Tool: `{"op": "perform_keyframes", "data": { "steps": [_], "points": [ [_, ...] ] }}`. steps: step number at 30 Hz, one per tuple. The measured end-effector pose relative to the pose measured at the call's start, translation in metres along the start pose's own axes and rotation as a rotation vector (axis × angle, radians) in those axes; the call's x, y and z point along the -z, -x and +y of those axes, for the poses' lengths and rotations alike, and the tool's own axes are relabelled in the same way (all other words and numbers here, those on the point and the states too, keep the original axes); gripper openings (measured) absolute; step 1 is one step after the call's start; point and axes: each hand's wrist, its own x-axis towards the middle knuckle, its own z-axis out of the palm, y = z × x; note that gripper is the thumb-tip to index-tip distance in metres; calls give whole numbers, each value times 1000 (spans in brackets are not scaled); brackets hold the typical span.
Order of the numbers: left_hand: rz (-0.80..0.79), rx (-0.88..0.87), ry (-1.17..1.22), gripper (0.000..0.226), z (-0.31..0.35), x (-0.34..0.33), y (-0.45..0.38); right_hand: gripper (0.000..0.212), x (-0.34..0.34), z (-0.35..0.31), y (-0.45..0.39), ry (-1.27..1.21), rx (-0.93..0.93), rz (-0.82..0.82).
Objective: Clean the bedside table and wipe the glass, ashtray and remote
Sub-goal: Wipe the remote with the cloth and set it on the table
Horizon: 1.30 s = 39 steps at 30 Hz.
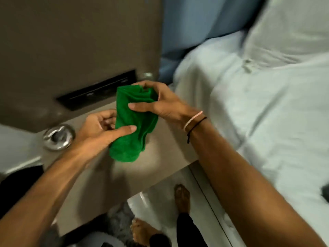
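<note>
A green cloth (pixel 130 125) hangs folded lengthwise above the beige bedside table (pixel 110 177). My right hand (pixel 160 102) grips its upper end, thumb across the front. My left hand (pixel 101 129) pinches its lower middle between thumb and fingers. A shiny metal ashtray (pixel 58 137) sits on the table's left side, just left of my left wrist. A dark flat strip (pixel 99 91) lies against the back wall; I cannot tell whether it is the remote. No glass shows in this view; the picture is blurred.
A bed with pale sheets (pixel 267 107) and a pillow (pixel 293 32) runs along the right of the table. A brown wall panel (pixel 71 41) rises behind it. My bare feet (pixel 181 196) stand on the glossy floor below.
</note>
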Motion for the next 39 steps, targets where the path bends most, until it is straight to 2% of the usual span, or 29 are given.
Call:
{"op": "perform_keyframes", "data": {
  "steps": [2,3,5,7,10,13,16,18,21,24,27,31,32,34,37,39],
  "points": [
    [5,-135,-229,32,30,-30,-7,52,39,-10,28,215,84,233],
    [7,-225,-344,30,46,-54,-12,57,65,-11,48,334,133,400],
    [8,-410,-523,41,73,-101,-15,61,110,-4,91,512,200,749],
    [-13,-585,-632,57,98,-145,-9,58,149,8,132,661,182,1049],
    [-103,-758,-761,60,127,-222,4,54,211,33,207,828,-86,1417],
    [-228,-918,-804,56,143,-287,15,59,251,68,273,902,-477,1574],
    [-364,-1027,-837,58,145,-342,22,66,267,105,310,828,-757,1549],
    [-401,-1061,-841,50,144,-369,25,66,266,127,317,753,-781,1524],
    [-421,-1068,-792,41,137,-390,29,59,263,142,316,633,-620,1620],
    [-358,-1050,-746,48,131,-389,17,58,265,142,309,509,-449,1678],
    [-272,-1039,-731,69,132,-369,3,59,263,132,298,436,-315,1660],
    [-102,-883,-536,62,138,-311,-6,59,238,99,256,352,-11,1560],
    [-75,-879,-539,59,136,-297,-9,60,230,90,246,267,80,1510],
    [3,-902,-584,56,131,-255,-14,65,204,71,215,-33,216,1306],
    [193,-878,-637,58,118,-182,-18,60,154,48,159,-768,264,919],
    [279,-811,-604,58,107,-143,-15,59,119,44,131,-1140,256,648]
  ]
}}
